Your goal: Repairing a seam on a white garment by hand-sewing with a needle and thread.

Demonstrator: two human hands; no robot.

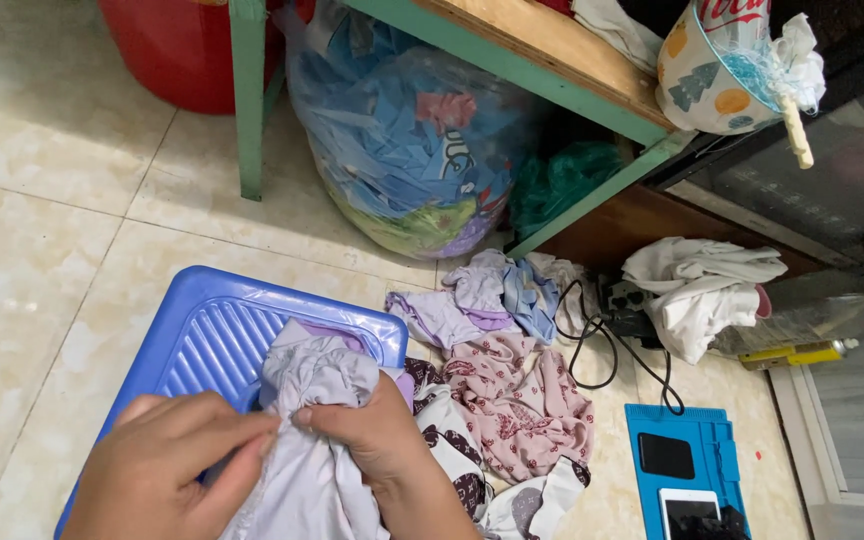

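Note:
A pale lilac cloth (314, 390) lies bunched on a blue ribbed plastic lid or tray (202, 340) on the floor. My left hand (167, 470) pinches the cloth's edge from the left. My right hand (382, 440) grips the same cloth from the right, fingertips meeting the left hand's near the middle. Both hands are closed on the fabric. Under the cloth a dark patterned garment (447, 440) sticks out to the right.
A pile of clothes (512, 390) lies on the tiled floor. Behind it stand a clear bag full of fabric (402, 130), a green-framed table (247, 100) and a red tub (172, 50). A blue mat (722, 440) carrying two phones, black cables (602, 350) and a white cloth (697, 290) are at right.

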